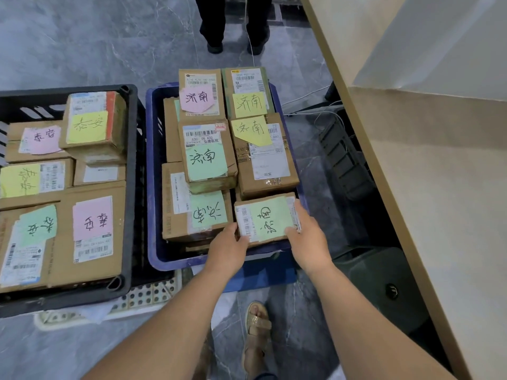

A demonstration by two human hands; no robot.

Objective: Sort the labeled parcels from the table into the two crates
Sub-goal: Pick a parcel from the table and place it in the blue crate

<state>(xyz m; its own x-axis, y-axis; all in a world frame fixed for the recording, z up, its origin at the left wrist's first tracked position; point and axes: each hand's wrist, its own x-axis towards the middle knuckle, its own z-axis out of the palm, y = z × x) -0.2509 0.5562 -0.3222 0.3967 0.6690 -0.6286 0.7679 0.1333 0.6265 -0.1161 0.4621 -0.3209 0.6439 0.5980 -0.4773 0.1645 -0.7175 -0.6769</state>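
Note:
A small cardboard parcel with a green note (267,219) sits at the near right corner of the blue crate (153,171). My left hand (229,249) grips its near left corner. On its right side, my right hand (308,237) holds the edge with the thumb on top. The blue crate holds several cardboard parcels with pink, yellow and green notes. To its left stands the black crate (131,165), filled with several parcels bearing other handwritten notes.
The light table (428,165) runs along the right side. Cables and dark equipment (343,157) lie under it. A person's legs (233,23) stand on the grey floor beyond the crates. A white perforated tray (148,296) lies under the crates' near edge.

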